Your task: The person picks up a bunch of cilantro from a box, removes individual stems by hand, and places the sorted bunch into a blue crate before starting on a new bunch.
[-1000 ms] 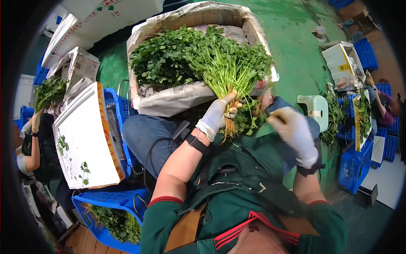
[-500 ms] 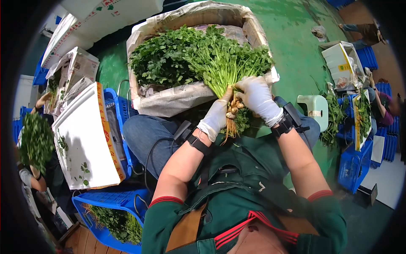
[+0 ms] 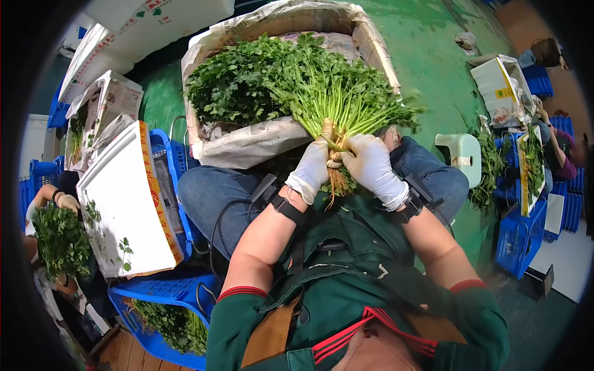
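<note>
A bunch of leafy greens [image 3: 334, 105] with pale stems and tan, knobbly roots [image 3: 337, 182] is held over my lap, leaves pointing away from me. My left hand [image 3: 314, 164], in a white glove, is closed around the base of the stems from the left. Gloved as well, my right hand [image 3: 371, 162] is closed at the right side of the same base, its thumb and fingers pinching stems there. Behind the bunch stands a newspaper-lined box [image 3: 247, 147] with more dark greens [image 3: 232, 89] heaped in it; the bunch's leaves overlap them.
To my left are a white foam lid [image 3: 117, 204] with scattered leaves and a blue basket [image 3: 158, 281] of greens. A co-worker's hand [image 3: 68, 201] is near another bunch [image 3: 60, 241] at far left. A pale green stool [image 3: 461, 157] and another person [image 3: 563, 151] are on the right.
My right hand has come down and in against the stem base, and some stems now spread out to the right. At far left, the co-worker's bunch has moved lower and slightly right.
</note>
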A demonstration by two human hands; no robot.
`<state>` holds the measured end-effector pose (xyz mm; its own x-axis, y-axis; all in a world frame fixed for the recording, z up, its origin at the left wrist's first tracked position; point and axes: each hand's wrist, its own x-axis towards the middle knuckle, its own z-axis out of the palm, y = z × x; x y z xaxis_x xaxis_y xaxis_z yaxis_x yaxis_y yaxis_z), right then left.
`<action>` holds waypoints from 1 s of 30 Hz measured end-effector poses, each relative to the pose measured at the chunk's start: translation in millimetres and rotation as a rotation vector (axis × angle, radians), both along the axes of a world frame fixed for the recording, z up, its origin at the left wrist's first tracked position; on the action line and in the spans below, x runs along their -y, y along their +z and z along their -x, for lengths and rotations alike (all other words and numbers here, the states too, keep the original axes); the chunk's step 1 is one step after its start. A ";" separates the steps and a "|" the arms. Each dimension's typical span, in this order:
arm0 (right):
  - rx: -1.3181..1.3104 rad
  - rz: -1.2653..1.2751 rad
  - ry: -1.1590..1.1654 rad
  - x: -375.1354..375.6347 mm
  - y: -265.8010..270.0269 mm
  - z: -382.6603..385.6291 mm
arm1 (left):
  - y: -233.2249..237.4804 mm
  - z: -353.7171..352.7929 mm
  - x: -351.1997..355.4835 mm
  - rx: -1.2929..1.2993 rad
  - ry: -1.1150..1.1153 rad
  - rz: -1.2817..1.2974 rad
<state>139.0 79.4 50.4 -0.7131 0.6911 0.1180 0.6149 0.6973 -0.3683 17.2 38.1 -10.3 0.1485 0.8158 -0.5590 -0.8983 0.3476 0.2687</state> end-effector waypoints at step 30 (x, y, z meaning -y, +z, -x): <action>0.205 0.194 -0.167 -19.5 23.4 38.7 | -18.0 2.3 -2.8 0.043 -0.008 -0.051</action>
<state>100.3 98.9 73.8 -0.5834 0.7959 -0.1618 0.7898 0.5096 -0.3413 14.9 40.9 -28.3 0.1783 0.8415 -0.5099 -0.9066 0.3420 0.2474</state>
